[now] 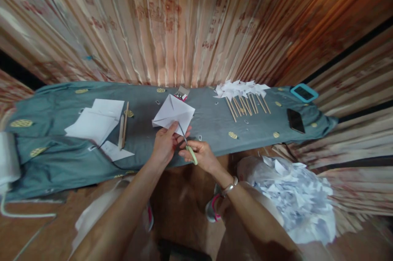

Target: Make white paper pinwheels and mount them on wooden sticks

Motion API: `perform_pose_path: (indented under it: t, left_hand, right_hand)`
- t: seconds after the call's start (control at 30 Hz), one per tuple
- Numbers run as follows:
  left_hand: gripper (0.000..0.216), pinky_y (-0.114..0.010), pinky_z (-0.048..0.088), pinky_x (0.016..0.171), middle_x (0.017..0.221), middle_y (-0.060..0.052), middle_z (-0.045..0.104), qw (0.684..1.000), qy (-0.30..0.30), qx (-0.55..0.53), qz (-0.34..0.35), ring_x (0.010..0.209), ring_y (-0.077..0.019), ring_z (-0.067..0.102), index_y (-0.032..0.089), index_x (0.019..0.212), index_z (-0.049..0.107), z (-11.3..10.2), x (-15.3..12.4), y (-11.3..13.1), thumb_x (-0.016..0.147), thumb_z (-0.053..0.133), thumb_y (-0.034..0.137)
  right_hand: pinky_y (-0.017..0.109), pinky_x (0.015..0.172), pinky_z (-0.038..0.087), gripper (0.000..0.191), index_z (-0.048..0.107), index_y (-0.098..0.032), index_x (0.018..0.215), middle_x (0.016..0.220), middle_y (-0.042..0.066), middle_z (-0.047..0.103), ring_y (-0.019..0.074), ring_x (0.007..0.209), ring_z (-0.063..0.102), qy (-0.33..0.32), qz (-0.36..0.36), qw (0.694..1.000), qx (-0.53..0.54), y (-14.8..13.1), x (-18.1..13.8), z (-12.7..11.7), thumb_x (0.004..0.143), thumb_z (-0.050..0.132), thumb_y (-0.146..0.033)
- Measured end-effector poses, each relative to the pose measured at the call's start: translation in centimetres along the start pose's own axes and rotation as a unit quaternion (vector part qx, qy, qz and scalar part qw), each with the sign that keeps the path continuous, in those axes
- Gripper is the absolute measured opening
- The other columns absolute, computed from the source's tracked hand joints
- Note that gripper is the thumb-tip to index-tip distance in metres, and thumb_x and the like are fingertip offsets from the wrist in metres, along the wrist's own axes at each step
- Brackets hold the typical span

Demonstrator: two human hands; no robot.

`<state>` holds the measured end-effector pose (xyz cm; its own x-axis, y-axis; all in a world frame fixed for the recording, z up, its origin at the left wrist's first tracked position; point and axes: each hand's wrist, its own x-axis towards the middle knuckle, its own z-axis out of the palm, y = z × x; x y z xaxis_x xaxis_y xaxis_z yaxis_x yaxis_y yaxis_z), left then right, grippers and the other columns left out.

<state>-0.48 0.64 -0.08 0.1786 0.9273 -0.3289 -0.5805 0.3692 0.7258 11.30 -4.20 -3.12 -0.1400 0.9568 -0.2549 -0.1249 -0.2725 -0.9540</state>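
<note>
Head view, clock directions taken from the centre of the white paper square [181,112], twelve being the far side. The square was held above a grey-green cloth [211,117], one corner pointing away; slits or creases showed near its twelve and eight o'clock corners.

The left hand [166,143] gripped it from between six and seven o'clock, thumb on the upper face and fingers beneath, pinching the sheet. The right hand [199,156], at five o'clock, had its fingers closed about the green handles of the scissors [192,154]; whether they passed through the loops could not be told. The blades met the paper at its five o'clock side. A bracelet [229,187] circled the right wrist.

At one o'clock, just beyond the square, was a small open box [181,93]. Between two and three o'clock lay a row of white paper pinwheels [241,89] on sticks; well beyond, at three, a blue-rimmed device [303,93] and a dark phone [295,121]. A bag of paper pieces [297,195] stood at four. Loose sheets [95,121] and wooden sticks [123,128] lay at nine.
</note>
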Motion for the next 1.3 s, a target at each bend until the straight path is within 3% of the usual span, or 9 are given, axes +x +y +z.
perform_pose_path:
  t: [0.3, 0.6, 0.9, 1.1, 1.2, 1.3]
  left_hand:
    - [0.008, -0.030, 0.057, 0.086, 0.078, -0.004, 0.071, 0.999, 0.000, -0.037, -0.030, 0.082, -0.0167, 0.072, 0.013, 0.086, 0.060, 0.0, 0.2, 0.0, 0.082, 0.064, 0.019]
    - [0.011, -0.036, 0.051, 0.095, 0.084, -0.005, 0.072, 0.996, -0.012, -0.079, -0.032, 0.083, -0.0158, 0.072, 0.014, 0.084, 0.059, 0.4, 0.3, -0.9, 0.082, 0.064, 0.024]
    - [0.022, -0.033, 0.055, 0.084, 0.076, -0.004, 0.071, 0.995, -0.005, -0.097, -0.008, 0.075, -0.0167, 0.071, 0.016, 0.077, 0.060, 0.4, 0.8, -0.7, 0.072, 0.076, 0.030]
    - [0.022, -0.023, 0.055, 0.064, 0.050, 0.006, 0.056, 0.996, 0.004, -0.090, -0.007, 0.039, -0.0057, 0.051, 0.015, 0.075, 0.060, -0.3, 1.5, -0.5, 0.073, 0.075, 0.030]
    - [0.020, -0.021, 0.053, 0.059, 0.059, 0.002, 0.063, 0.996, 0.016, -0.081, -0.020, 0.047, -0.0083, 0.059, 0.014, 0.082, 0.062, -0.4, 1.9, -0.6, 0.074, 0.073, 0.030]
    - [0.020, -0.023, 0.055, 0.066, 0.076, -0.004, 0.071, 0.996, 0.022, -0.080, -0.024, 0.069, -0.0150, 0.070, 0.014, 0.090, 0.064, -0.2, 2.3, -0.9, 0.076, 0.070, 0.026]
  right_hand:
    - [0.019, 0.047, 0.042, 0.034, 0.064, -0.018, 0.064, 0.054, -0.006, 0.055, 0.0055, 0.047, 0.048, 0.022, -0.018, 1.000, 0.013, -0.3, 0.4, 1.3, 0.055, 0.083, -0.044]
    - [0.018, 0.047, 0.042, 0.029, 0.071, -0.018, 0.069, 0.055, -0.005, 0.057, 0.0049, 0.047, 0.048, 0.071, -0.033, 0.996, 0.030, 0.2, 0.0, 1.3, 0.054, 0.085, -0.037]
    - [0.019, 0.048, 0.044, 0.029, 0.072, -0.019, 0.071, 0.056, -0.005, 0.057, 0.0059, 0.048, 0.048, 0.071, -0.041, 0.996, 0.037, 0.4, 0.9, 1.4, 0.052, 0.086, -0.036]
    - [0.019, 0.047, 0.044, 0.031, 0.069, -0.018, 0.071, 0.054, -0.005, 0.053, 0.0066, 0.048, 0.047, 0.050, -0.051, 0.997, 0.016, 1.0, 1.4, 1.3, 0.058, 0.082, -0.043]
    - [0.019, 0.047, 0.043, 0.032, 0.068, -0.018, 0.070, 0.053, -0.005, 0.051, 0.0066, 0.047, 0.046, 0.042, -0.041, 0.998, 0.027, 1.3, 1.2, 1.3, 0.057, 0.082, -0.044]
    - [0.019, 0.047, 0.040, 0.030, 0.068, -0.018, 0.069, 0.053, -0.005, 0.052, 0.0066, 0.048, 0.045, 0.029, -0.040, 0.999, 0.021, 1.4, 1.0, 1.3, 0.058, 0.082, -0.042]
